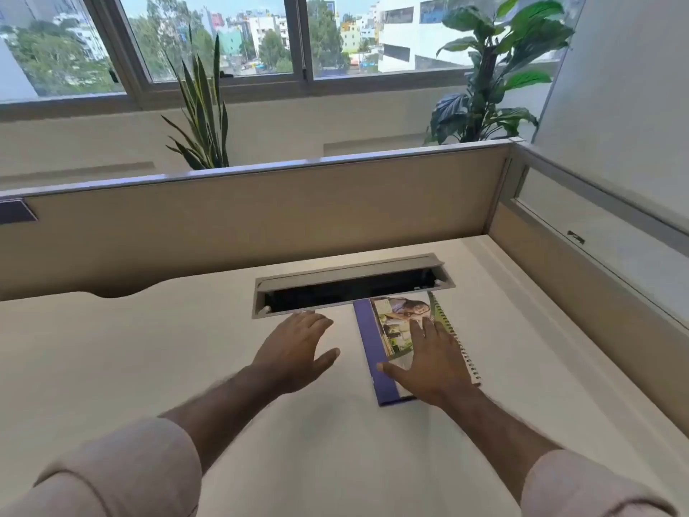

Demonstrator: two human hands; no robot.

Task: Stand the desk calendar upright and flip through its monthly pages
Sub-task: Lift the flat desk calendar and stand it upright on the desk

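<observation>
The desk calendar [395, 322] lies flat on the cream desk [149, 367], right of centre, with a purple strip along its left edge, a photo page facing up and a spiral binding along its right edge. My right hand [432, 363] rests palm down on the calendar's near half, fingers spread, thumb over the purple strip. Just left of the calendar, my left hand [298, 348] hovers over the bare desk with fingers apart and holds nothing. It does not touch the calendar.
An open cable slot with a grey flap [346, 285] is set into the desk just behind the calendar. A beige partition [261, 214] closes the far side and another [581, 278] the right side. Plants [203, 117] stand beyond the partition by the windows.
</observation>
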